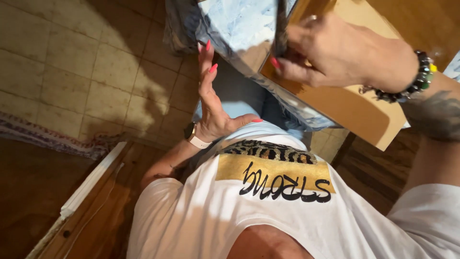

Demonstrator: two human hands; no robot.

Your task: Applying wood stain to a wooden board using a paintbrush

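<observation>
- Brown board (354, 112), paint-smeared at 11 o'clock, was tilted; right hand (335, 55) gripped a dark tool (281, 29) on it.
- Left hand (211, 103) was spread flat against its edge, holding nothing; slippage judged possible.

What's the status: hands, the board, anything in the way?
Left hand open, flat against the board's edge. Right hand pinching a thin dark tool on the painted board. Nothing blocking.

right hand (335, 52) pinching dark brush (281, 29) | left hand (213, 103) flat, steadying painted board (249, 29)
</observation>
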